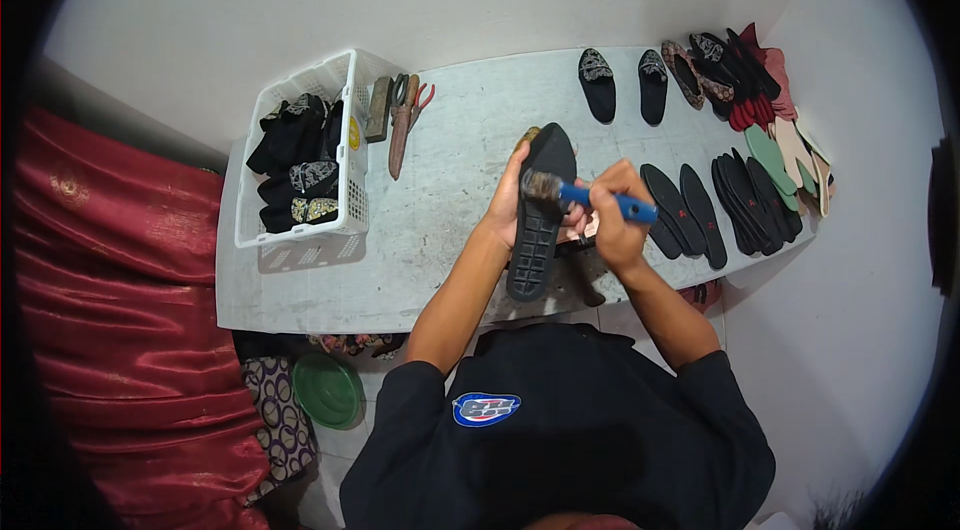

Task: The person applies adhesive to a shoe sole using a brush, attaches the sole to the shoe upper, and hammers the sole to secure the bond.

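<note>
In front of my chest, above the table's near edge, my left hand [507,198] is wrapped round a black shoe [530,268] turned sole up. Its heel end, with a grid of hollows, points toward me. A bit of yellowish pattern shows beside the toe; the rest of the upper is hidden. My right hand [619,214] grips a paintbrush [582,196] by its blue handle. The brush's bristles lie against the middle of the sole, or just over it. Dark objects under my hands are partly hidden.
On the white table [440,260], a white plastic basket [350,190] of black patterned shoes stands left, beside pliers [424,100] and other hand tools. Two finished-looking shoes [597,85] lie at the back. Black soles [695,215], more shoes and green and beige insoles [770,165] fill the right side.
</note>
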Tool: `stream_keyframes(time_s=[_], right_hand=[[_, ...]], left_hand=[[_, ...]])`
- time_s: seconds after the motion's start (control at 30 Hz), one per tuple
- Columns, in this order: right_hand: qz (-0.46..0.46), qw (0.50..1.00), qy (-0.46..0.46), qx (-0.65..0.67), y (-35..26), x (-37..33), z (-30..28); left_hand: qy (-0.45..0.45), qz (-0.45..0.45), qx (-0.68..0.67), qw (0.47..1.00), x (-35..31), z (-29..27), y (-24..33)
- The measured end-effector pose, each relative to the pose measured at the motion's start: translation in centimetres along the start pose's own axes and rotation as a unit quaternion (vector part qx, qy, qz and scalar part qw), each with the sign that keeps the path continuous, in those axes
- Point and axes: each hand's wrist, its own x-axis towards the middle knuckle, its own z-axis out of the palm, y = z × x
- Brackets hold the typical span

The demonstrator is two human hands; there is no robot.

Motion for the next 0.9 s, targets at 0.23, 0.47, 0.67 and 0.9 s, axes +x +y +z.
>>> stream_keyframes(time_s=[0.23,0.47,0.67,0.9], right_hand=[[-0.011,0.994,-0.109,-0.003,-0.9,-1.5,-0.7],[-0.037,0.999,-0.024,0.005,0.4,-0.5,0.9],[-0.089,0.979,-0.17,-0.061,0.2,-1.9,-0.1],[-0.017,0.999,-0.003,0.028,0.7,0.3,1.6]], left_hand=[[0.138,0.078,-0.022,0.987,0.3,0.3,0.6],[0.04,0.059,0.0,0.997,1.1,-1.1,2.0],[0.084,0.099,0.005,0.992,0.5,-2.1,2.9],[0.079,0.079,-0.003,0.994,2.1,-3.1,4.2]])
